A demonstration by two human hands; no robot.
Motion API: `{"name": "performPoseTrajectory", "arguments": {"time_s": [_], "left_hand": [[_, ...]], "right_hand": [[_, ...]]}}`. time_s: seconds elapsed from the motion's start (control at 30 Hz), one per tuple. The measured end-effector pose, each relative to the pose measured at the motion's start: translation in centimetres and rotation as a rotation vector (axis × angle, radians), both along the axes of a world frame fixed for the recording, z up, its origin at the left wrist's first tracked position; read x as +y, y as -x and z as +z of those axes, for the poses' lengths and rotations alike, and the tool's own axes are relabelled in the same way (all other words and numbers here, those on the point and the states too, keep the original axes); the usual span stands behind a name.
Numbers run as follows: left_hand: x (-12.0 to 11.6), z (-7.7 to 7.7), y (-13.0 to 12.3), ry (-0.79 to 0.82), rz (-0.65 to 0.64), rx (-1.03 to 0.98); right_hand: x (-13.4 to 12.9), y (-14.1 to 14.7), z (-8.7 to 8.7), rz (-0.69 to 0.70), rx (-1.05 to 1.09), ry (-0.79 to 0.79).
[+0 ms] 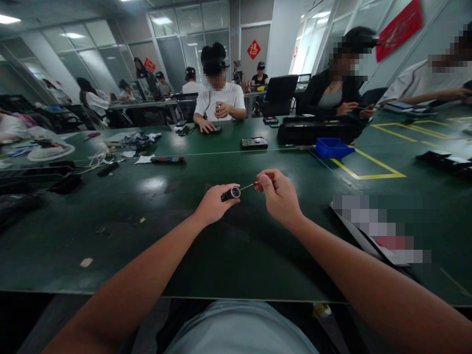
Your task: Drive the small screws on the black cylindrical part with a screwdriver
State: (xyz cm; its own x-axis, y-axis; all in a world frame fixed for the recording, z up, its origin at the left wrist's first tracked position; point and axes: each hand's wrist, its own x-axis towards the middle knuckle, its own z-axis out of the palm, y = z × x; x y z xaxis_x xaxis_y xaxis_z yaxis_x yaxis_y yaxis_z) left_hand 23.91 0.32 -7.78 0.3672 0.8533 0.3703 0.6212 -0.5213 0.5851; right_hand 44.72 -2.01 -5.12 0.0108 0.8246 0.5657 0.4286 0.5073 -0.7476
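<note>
My left hand (215, 202) is closed around a small black cylindrical part (231, 193) with a pale ring at its round end, which faces right and toward me. In my right hand (277, 194) is a screwdriver (254, 184), gripped by its reddish handle. Its thin metal shaft points left, and the tip is at the rim of the black part. Whether the tip touches a screw is too small to tell. Both hands are above the green table (221, 255), near its middle.
A printed sheet or bag (368, 231) lies right of my right forearm. Ahead are a circuit-board device (254, 142), a blue bin (334, 147), a long black housing (319, 130) and a dark pen-like tool (167, 160). A person (219, 98) sits opposite. Cables and parts clutter the left.
</note>
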Motion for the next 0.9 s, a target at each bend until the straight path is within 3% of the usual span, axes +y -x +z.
{"name": "performPoseTrajectory", "arguments": {"time_s": [0.17,0.37,0.63,0.9], "left_hand": [[0.0,-0.1,0.0,-0.006,0.009,-0.001],[0.0,-0.1,0.1,-0.018,-0.008,0.014],[-0.1,0.0,0.0,-0.030,-0.025,0.017],[-0.2,0.0,-0.1,-0.054,-0.027,0.036]], "right_hand": [[-0.1,0.0,0.3,0.026,0.004,0.014],[-0.4,-0.3,1.2,-0.120,-0.158,0.006],[-1.0,-0.1,1.2,0.032,-0.276,-0.152],[-0.9,0.0,1.3,-0.007,-0.293,-0.036]]}}
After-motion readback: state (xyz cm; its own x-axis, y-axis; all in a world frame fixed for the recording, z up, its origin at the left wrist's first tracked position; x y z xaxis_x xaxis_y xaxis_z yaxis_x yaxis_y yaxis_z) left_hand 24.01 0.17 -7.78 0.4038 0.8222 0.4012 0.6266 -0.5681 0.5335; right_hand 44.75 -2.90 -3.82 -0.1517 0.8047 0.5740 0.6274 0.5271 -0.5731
